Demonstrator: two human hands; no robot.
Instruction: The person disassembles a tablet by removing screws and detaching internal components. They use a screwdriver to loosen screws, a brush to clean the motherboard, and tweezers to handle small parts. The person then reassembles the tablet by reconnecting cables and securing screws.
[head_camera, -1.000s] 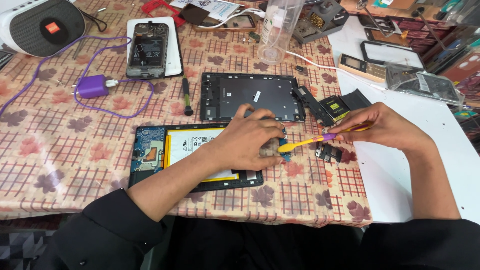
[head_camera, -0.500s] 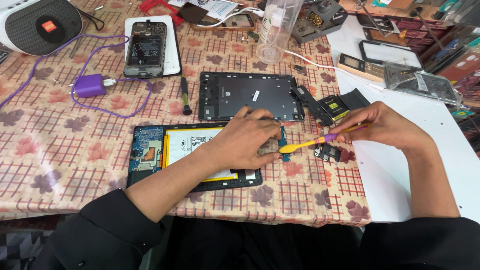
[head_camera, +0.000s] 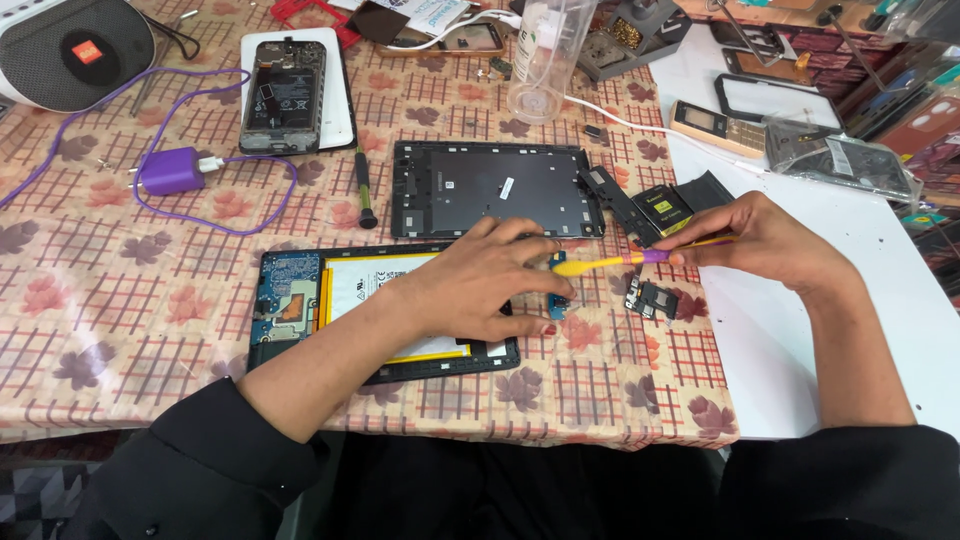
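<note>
Pressing flat on the opened tablet (head_camera: 300, 310), the left hand (head_camera: 480, 285) lies with its fingers spread and together against the battery and the right end of the board, gripping nothing, only pinning the device to the patterned tablecloth (head_camera: 120, 300). The right hand (head_camera: 770, 240) pinches a yellow-and-purple brush (head_camera: 620, 262) between thumb and fingertips, fingers closed on its handle, the yellow head reaching left to a small blue circuit board (head_camera: 557, 300) at the tablet's right edge, just beside the left fingertips. Whether the bristles touch the board I cannot tell. The tablet lies near the table's front edge, its removed black back frame (head_camera: 495, 188) just behind it. A loose small black module (head_camera: 650, 297) sits to the right of the board, under the brush handle. To do this well, as I judge it, the holding hand should keep weight off the soft battery and bear on the frame instead, while the brush works in short, light strokes away from connectors. Farther back lie an opened phone (head_camera: 282, 95), a purple charger (head_camera: 170, 170) and a clear plastic bottle (head_camera: 540, 60).
</note>
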